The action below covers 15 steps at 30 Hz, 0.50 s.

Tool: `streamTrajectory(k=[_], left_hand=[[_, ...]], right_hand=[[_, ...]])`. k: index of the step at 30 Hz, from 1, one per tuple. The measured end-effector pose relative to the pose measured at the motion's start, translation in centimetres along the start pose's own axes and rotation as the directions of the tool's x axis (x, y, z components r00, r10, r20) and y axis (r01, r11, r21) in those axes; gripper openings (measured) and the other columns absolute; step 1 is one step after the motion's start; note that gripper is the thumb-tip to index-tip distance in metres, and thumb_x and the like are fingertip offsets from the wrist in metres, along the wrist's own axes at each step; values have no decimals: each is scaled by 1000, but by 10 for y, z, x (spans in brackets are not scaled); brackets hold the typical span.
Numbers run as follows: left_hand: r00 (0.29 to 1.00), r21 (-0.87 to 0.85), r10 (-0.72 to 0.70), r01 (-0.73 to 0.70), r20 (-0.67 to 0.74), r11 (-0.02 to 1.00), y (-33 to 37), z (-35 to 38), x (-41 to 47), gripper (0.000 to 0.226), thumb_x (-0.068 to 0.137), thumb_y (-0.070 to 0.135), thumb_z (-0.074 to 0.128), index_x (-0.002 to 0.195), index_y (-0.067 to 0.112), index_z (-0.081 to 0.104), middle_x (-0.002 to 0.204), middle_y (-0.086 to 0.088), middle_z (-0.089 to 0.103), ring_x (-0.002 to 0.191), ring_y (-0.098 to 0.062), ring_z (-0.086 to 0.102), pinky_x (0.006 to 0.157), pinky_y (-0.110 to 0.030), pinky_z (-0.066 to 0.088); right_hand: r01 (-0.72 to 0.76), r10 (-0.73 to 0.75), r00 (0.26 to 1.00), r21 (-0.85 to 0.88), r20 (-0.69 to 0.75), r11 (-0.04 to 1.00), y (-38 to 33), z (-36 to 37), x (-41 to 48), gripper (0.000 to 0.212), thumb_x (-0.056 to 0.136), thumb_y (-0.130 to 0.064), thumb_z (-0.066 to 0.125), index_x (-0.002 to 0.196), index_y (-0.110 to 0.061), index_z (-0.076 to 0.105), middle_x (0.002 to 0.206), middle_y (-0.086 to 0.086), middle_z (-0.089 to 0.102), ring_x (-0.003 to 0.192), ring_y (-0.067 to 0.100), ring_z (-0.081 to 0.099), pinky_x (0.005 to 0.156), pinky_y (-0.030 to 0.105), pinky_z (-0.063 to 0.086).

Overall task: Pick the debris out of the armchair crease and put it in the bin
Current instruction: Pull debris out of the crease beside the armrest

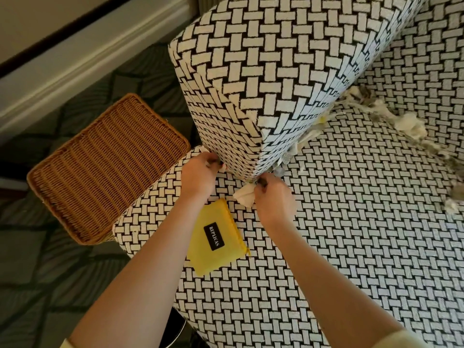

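The armchair [351,234] has black-and-white woven upholstery. Its crease between armrest and seat holds debris [356,106]: pale paper scraps, fluff and a few coins, running from the armrest's front corner to the back right. My left hand [198,174] has its fingers curled into the crease at the armrest's front left corner, pinching a small pale bit. At the front corner of the armrest, my right hand [273,197] grips a crumpled white tissue [244,195]. The wicker bin [105,169] stands on the floor left of the chair.
A yellow zip pouch [216,237] labelled REPLICAS lies on the seat between my forearms. Dark patterned carpet [37,272] surrounds the bin. A pale skirting board [75,71] runs along the wall at upper left.
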<state>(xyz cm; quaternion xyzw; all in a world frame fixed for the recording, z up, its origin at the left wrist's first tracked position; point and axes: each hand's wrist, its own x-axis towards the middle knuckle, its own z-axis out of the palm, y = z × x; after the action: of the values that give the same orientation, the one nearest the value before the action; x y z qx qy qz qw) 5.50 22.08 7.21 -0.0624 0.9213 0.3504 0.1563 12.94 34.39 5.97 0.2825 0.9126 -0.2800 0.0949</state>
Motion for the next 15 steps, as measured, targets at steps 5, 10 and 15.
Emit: streamTrajectory(k=[5,10,15], left_hand=[[992,214,86,-104,93,971,-4,3,-1,32,95,22,46,125,17,56,114,-13,65,102,-29,60,81,-33,45],[989,436,76,-124,127,891,0,4,11,27,94,19,47,117,12,59,112,-15,62,103,-33,58,78,-39,46],[992,329,56,-90,111,940,3,6,17,25,91,18,51,110,7,64,112,-15,63,104,-33,58,82,-38,45]], right_hand=[[98,-89,994,-138,67,986,1,-7,2,26,97,-23,39,117,-14,53,112,7,59,92,27,60,64,30,41],[147,-120,986,-253,118,956,2,-8,2,31,100,-27,32,125,-13,41,116,8,58,91,29,63,62,29,38],[130,-126,991,-154,36,979,5,-5,4,31,100,-31,30,112,-12,52,84,7,66,70,24,56,54,26,30]])
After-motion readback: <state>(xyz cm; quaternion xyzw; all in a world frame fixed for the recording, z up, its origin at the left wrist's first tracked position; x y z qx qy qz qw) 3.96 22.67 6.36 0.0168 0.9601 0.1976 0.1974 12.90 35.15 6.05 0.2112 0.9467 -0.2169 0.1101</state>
